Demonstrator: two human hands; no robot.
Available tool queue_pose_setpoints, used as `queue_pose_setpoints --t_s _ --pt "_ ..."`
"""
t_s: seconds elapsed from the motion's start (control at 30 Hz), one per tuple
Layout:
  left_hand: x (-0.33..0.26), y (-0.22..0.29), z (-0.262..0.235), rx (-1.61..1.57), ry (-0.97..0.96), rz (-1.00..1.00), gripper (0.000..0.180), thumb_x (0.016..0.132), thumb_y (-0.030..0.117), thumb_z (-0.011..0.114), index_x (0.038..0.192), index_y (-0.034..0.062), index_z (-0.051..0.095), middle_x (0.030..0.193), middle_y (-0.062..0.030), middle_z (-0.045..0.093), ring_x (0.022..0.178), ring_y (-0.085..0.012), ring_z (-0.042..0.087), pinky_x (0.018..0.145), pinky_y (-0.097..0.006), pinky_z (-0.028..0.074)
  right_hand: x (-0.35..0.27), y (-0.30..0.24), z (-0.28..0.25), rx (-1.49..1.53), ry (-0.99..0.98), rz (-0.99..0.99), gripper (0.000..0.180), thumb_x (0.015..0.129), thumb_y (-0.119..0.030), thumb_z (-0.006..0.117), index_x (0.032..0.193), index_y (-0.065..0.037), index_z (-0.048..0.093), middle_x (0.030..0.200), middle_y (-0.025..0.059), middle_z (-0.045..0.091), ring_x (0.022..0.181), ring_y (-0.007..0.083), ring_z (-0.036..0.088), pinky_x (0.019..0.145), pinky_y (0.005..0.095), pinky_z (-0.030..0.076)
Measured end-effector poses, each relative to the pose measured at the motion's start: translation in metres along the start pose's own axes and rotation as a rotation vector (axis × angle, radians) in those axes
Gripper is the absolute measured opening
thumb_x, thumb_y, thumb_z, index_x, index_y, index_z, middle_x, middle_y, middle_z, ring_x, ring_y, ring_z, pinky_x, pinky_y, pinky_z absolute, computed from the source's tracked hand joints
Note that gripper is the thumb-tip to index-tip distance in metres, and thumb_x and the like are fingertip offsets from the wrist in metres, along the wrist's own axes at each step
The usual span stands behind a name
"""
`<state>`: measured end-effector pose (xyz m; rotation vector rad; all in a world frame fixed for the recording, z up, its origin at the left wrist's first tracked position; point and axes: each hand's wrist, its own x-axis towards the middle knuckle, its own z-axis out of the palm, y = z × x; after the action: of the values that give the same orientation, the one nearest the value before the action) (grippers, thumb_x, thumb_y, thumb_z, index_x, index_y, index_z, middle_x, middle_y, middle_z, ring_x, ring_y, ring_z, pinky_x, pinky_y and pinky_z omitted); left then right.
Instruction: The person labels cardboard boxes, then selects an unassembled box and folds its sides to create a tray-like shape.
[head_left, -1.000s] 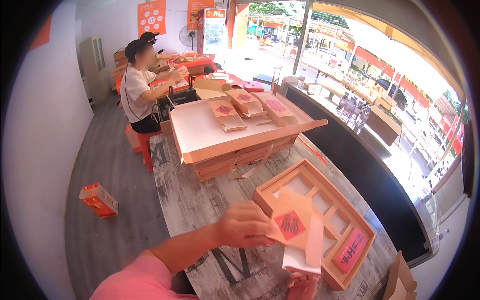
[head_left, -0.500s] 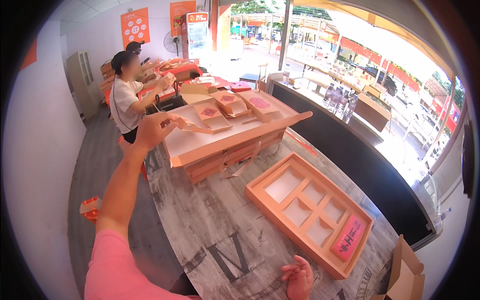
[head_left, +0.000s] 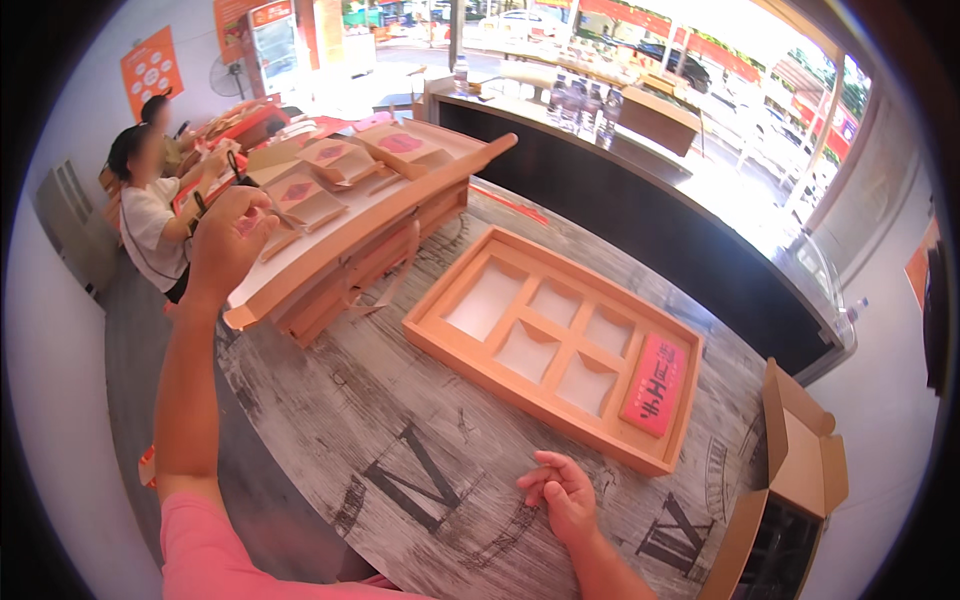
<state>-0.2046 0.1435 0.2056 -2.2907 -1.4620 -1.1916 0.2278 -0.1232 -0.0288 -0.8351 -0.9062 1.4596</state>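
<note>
Both hands have parted since the earliest frame, where they hold a folded kraft packet beside the compartment tray [head_left: 480, 355]; now the left hand [head_left: 230, 240] is out over the white-lined tray [head_left: 372, 232] atop the stack, and the right hand [head_left: 565, 495] rests apart near the table's [head_left: 300, 375] close edge, loosely curled and holding nothing visible. At the left fingers lies a kraft packet [head_left: 280, 243], partly hidden on the stack's near left end; whether the curled fingers pinch it or have let go, I cannot tell. Beside it sits another kraft packet [head_left: 310, 206] with a red diamond patch. Such packets look like thin folded card: probably light, springy rather than stiff, easily creased, with little slip on the matt surface. A gentle pinch on a folded side edge should serve better than squeezing the loose flap or the hollow middle. Slippier, perhaps, is the glossy-looking red box [head_left: 650, 385] in the compartment tray's right end; its long sides seem the place to grip.
</note>
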Motion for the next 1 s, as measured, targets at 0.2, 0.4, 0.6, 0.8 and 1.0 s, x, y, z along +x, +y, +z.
queue_pose_setpoints --t_s 0.2,0.4,0.6,0.8,1.0 --pt "-0.017 0.14 0.074 -0.26 -0.238 0.346 0.012 0.081 0.003 0.071 0.088 0.0035 0.062 0.105 -0.0111 0.069 0.098 -0.0328 0.067 0.086 -0.04 0.053 -0.002 -0.008 0.0 -0.025 -0.006 0.038 0.045 0.102 -0.017 0.065 0.142 -0.002 0.051 0.111 0.0118 0.072 0.086 0.011 0.064 0.079 0.0258 0.053" --pt "-0.057 0.252 0.193 -0.636 -0.51 0.468 0.02 0.082 0.01 0.073 0.101 0.0071 0.068 0.106 -0.0106 0.068 0.099 -0.0333 0.067 0.085 -0.043 0.056 0.001 -0.009 0.003 -0.047 -0.012 0.055 0.043 0.102 -0.011 0.063 0.143 -0.002 0.051 0.113 0.0113 0.071 0.086 0.0113 0.064 0.08 0.0263 0.054" --pt "-0.09 0.354 0.275 -0.619 -0.641 0.554 0.059 0.081 0.026 0.08 0.134 0.0101 0.059 0.149 -0.0257 0.046 0.137 -0.0455 0.046 0.111 -0.05 0.045 0.0 0.001 0.009 0.037 0.014 0.019 0.037 0.101 -0.006 0.063 0.137 -0.003 0.055 0.112 0.0081 0.07 0.093 0.0122 0.065 0.079 0.0282 0.055" --pt "-0.097 0.394 0.275 -0.357 -0.929 0.534 0.069 0.082 0.036 0.076 0.146 0.02 0.055 0.163 -0.0265 0.028 0.148 -0.0569 0.026 0.113 -0.057 0.043 0.0 0.001 0.009 -0.028 0.086 0.043 0.029 0.1 -0.004 0.064 0.129 -0.004 0.058 0.109 0.0033 0.067 0.094 0.0124 0.064 0.079 0.0293 0.056" --pt "-0.091 0.395 0.274 -0.348 -0.975 0.612 0.053 0.094 0.033 0.064 0.146 0.0242 0.056 0.167 -0.0181 0.027 0.153 -0.046 0.024 0.11 -0.055 0.046 -0.001 0.002 0.006 -0.002 0.086 0.03 0.025 0.1 -0.005 0.066 0.124 -0.003 0.059 0.108 0.003 0.066 0.092 0.0116 0.063 0.079 0.0285 0.056"
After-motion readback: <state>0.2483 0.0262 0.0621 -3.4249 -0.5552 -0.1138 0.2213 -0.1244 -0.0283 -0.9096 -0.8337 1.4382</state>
